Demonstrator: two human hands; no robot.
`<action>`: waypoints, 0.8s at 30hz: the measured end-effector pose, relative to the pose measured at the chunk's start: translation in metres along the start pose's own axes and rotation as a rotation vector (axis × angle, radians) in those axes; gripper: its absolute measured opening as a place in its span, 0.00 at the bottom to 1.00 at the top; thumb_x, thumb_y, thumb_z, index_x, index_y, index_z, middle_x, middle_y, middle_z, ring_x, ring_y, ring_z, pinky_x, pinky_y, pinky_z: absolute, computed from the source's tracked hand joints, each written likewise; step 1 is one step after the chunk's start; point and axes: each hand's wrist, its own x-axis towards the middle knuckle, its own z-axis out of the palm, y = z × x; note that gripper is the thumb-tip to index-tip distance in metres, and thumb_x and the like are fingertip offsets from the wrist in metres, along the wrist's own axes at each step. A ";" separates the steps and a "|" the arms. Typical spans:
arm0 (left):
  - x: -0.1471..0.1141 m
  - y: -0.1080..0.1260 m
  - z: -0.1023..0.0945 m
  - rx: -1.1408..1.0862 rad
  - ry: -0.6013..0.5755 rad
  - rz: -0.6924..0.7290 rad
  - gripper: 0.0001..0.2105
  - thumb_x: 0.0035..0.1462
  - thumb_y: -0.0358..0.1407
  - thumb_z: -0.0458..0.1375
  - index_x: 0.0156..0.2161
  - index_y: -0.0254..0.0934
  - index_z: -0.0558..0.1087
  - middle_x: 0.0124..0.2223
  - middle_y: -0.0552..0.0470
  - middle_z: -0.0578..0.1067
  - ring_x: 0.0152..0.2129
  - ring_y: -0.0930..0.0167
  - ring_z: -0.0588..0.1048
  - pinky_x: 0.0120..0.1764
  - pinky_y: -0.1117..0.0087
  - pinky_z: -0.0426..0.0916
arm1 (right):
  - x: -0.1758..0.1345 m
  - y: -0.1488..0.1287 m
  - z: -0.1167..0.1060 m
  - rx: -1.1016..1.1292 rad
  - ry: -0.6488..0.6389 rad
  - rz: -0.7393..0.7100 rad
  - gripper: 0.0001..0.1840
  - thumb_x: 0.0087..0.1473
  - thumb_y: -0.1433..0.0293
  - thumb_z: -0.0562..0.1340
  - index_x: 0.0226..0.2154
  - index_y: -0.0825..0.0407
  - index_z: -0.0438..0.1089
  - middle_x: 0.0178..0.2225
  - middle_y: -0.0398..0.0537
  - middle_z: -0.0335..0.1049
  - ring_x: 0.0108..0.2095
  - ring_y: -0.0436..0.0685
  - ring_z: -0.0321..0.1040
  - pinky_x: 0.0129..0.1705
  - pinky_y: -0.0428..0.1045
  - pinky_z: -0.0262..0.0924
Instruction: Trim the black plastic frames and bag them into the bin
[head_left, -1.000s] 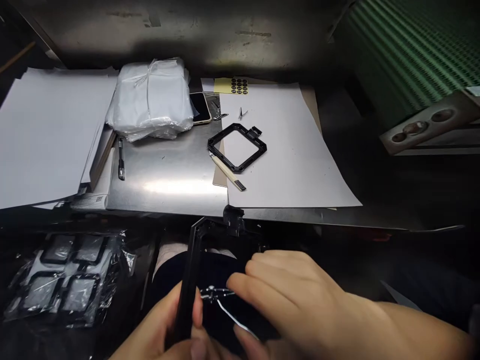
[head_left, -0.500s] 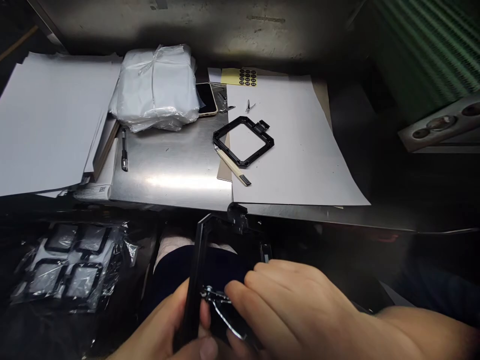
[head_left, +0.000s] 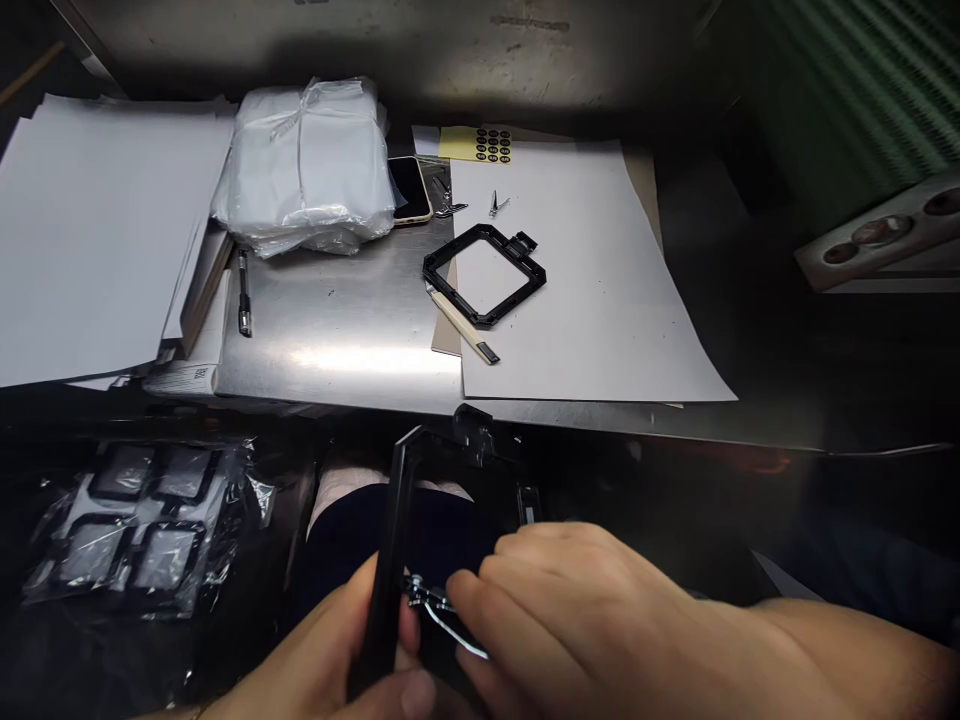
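A black plastic frame [head_left: 388, 540] is held upright over my lap, with my left hand [head_left: 330, 650] closed round its lower left side. My right hand [head_left: 577, 620] is wrapped round shiny metal nail clippers [head_left: 435, 605]. Their jaws are up against the inner edge of the frame's left bar; whether they bite on it I cannot tell. My right palm and curled fingers hide the rear of the clippers and part of the frame. A second black frame [head_left: 484, 318] lies on white paper on the bench, partly over a cream-handled knife [head_left: 469, 330].
Along the metal bench [head_left: 337, 340] are a paper stack [head_left: 97, 230], a tied bundle of clear bags [head_left: 307, 165], a phone [head_left: 411, 195], a pen [head_left: 244, 295], small clippers [head_left: 495, 204] and a yellow sticker sheet [head_left: 461, 145]. Bagged black frames [head_left: 135, 530] lie lower left.
The view has tipped slightly, so the bench things sit a little higher in it. The clippers' lever has shifted slightly in my right hand; both hands keep their hold.
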 end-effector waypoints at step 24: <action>0.000 -0.002 -0.006 0.128 -0.008 0.021 0.20 0.46 0.42 0.56 0.45 0.38 0.62 0.38 0.50 0.72 0.37 0.66 0.69 0.39 0.66 0.63 | -0.003 0.017 0.012 0.141 0.071 -0.113 0.08 0.44 0.69 0.56 0.19 0.55 0.62 0.15 0.39 0.56 0.16 0.46 0.49 0.18 0.45 0.46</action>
